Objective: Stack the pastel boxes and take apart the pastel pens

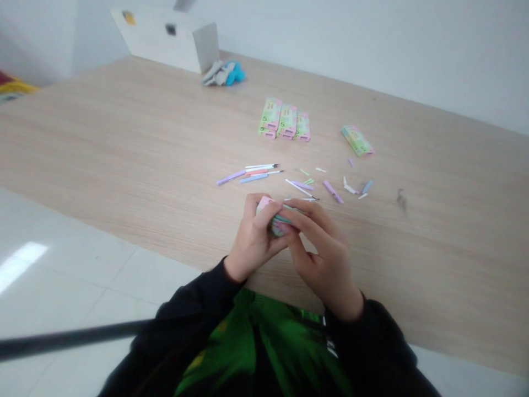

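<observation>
Near the front of the table, a small pink-and-green carton (278,227) is between my hands. My left hand (257,231) wraps round it from the left, thumb on top. My right hand (320,237) has its fingers closed on the carton's right end, which they partly hide. Just beyond my hands lie white sticks with dark tips (301,189), like pen refills, and a purple tube piece (333,192). Farther left is a loose bunch of slim pens or pen parts, among them a blue one (253,178) and a purple one (231,177).
Several similar cartons (287,120) lie stacked in rows farther back, with a single carton (357,140) to their right. Small white, green and blue bits (367,187) are scattered at right. A white box (169,41) and a grey-and-blue crumpled cloth (224,73) are at the back left.
</observation>
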A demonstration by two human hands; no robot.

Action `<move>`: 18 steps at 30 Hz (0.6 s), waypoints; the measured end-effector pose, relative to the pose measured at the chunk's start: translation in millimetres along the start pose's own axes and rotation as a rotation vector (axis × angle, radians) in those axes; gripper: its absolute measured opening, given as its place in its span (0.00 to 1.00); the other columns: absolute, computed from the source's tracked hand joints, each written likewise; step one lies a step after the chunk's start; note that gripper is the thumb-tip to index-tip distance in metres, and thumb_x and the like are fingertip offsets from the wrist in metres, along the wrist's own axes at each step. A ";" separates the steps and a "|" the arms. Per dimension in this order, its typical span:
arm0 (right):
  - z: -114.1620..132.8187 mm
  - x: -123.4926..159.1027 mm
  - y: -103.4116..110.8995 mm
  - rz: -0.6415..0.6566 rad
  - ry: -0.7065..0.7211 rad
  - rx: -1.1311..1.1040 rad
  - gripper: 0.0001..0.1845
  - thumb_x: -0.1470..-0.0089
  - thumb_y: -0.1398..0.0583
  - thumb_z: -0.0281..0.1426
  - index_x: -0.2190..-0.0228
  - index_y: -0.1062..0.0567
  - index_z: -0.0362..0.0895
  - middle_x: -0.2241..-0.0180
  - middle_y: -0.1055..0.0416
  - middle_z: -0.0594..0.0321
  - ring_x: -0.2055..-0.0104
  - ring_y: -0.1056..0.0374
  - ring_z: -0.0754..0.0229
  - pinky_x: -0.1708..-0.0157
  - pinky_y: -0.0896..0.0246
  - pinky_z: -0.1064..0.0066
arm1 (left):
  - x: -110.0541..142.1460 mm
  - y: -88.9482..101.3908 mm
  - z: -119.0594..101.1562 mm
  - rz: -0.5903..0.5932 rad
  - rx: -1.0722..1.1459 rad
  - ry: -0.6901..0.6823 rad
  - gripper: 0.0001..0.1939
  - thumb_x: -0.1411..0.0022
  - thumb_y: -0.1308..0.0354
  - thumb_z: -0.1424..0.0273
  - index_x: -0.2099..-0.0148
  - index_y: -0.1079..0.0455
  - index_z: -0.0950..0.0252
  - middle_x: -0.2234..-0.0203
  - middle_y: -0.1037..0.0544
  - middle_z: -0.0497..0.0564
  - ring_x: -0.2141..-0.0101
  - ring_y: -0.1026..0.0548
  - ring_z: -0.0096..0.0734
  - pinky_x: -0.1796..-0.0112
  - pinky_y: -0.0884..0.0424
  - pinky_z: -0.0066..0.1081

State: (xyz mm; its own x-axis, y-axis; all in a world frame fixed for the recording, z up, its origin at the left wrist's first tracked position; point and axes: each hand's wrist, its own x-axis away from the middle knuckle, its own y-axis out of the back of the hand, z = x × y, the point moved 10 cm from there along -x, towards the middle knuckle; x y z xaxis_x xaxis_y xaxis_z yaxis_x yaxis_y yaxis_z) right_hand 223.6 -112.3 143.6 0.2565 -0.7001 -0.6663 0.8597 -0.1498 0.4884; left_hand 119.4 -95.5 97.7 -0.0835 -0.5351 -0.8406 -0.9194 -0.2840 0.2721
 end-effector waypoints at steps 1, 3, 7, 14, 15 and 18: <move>-0.4 1.8 3.6 -0.045 0.012 0.007 0.17 0.41 0.41 0.20 0.52 0.27 0.47 0.52 0.26 0.55 0.49 0.29 0.57 0.49 0.28 0.61 | 0.5 1.0 -0.5 -0.008 -0.004 0.000 0.31 0.38 0.37 0.67 0.37 0.48 0.52 0.55 0.35 0.53 0.56 0.32 0.38 0.58 0.28 0.39; -1.6 5.2 7.5 -0.099 0.031 0.011 0.17 0.42 0.40 0.20 0.53 0.28 0.47 0.52 0.26 0.56 0.49 0.29 0.58 0.49 0.28 0.62 | 1.6 2.4 -1.1 -0.022 -0.016 -0.001 0.31 0.39 0.36 0.67 0.38 0.47 0.53 0.54 0.36 0.53 0.56 0.31 0.38 0.58 0.28 0.39; -4.6 8.0 5.2 -0.080 0.040 0.035 0.17 0.41 0.41 0.19 0.53 0.28 0.48 0.52 0.26 0.58 0.48 0.29 0.59 0.47 0.30 0.63 | 0.8 0.9 -1.6 -0.003 -0.055 0.013 0.24 0.38 0.37 0.66 0.44 0.43 0.55 0.55 0.35 0.52 0.58 0.30 0.36 0.60 0.28 0.37; -8.9 2.9 7.3 -0.038 -0.035 -0.026 0.12 0.41 0.41 0.19 0.59 0.28 0.48 0.56 0.26 0.60 0.52 0.29 0.60 0.51 0.29 0.66 | -3.3 -0.4 -1.0 0.030 -0.059 0.063 0.19 0.40 0.37 0.70 0.50 0.40 0.57 0.59 0.36 0.50 0.62 0.31 0.33 0.64 0.30 0.32; -10.1 2.7 7.0 -0.028 -0.041 -0.037 0.12 0.40 0.41 0.19 0.59 0.28 0.48 0.57 0.27 0.60 0.52 0.29 0.60 0.51 0.29 0.65 | -2.8 -0.6 -0.7 0.026 -0.051 0.062 0.20 0.40 0.37 0.70 0.49 0.40 0.56 0.59 0.36 0.49 0.62 0.31 0.33 0.64 0.29 0.32; -21.8 6.6 1.1 0.016 -0.091 -0.042 0.11 0.40 0.42 0.21 0.58 0.29 0.48 0.57 0.28 0.60 0.53 0.29 0.59 0.53 0.27 0.64 | 2.7 -8.1 6.6 0.069 -0.015 0.097 0.28 0.39 0.38 0.69 0.41 0.44 0.55 0.57 0.35 0.51 0.60 0.30 0.35 0.60 0.28 0.36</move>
State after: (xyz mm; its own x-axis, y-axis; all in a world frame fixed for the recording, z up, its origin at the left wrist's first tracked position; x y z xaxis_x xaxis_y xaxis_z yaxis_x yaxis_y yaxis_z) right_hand 235.9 -101.9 127.5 0.2308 -0.7631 -0.6037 0.8740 -0.1101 0.4733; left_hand 124.1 -89.3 90.2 -0.1079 -0.6277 -0.7710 -0.9069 -0.2557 0.3350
